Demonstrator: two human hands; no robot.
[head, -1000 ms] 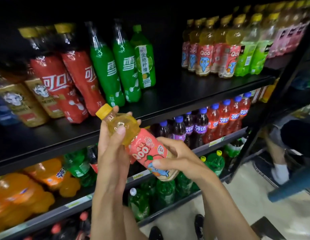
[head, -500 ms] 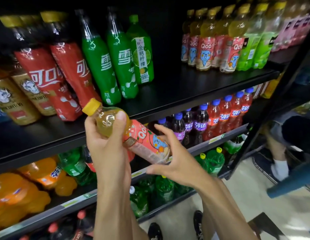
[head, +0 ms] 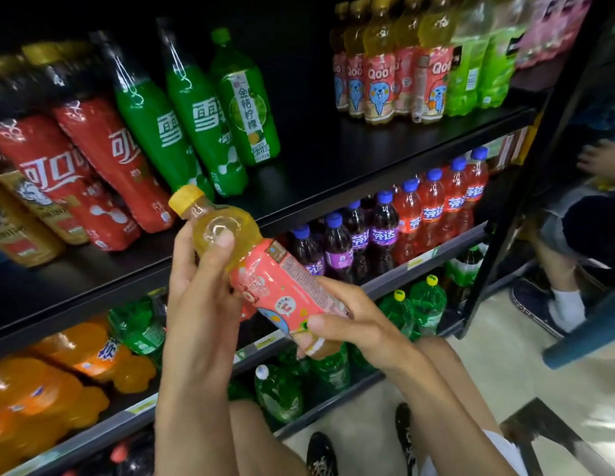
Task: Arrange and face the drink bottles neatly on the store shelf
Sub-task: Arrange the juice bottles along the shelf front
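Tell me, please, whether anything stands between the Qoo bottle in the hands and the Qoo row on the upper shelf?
Nothing visible does. The left hand and the right hand hold the Qoo bottle tilted in front of the upper shelf; its board lies bare between the green-capped bottle and the Qoo row.

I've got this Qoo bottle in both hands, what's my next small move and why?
Probably twist the bottle until its Qoo logo faces out. The left hand grips its top and the right hand its base, it lies tilted, and fine print shows along the label's upper side, while the Qoo row on the upper shelf stands upright with logos forward.
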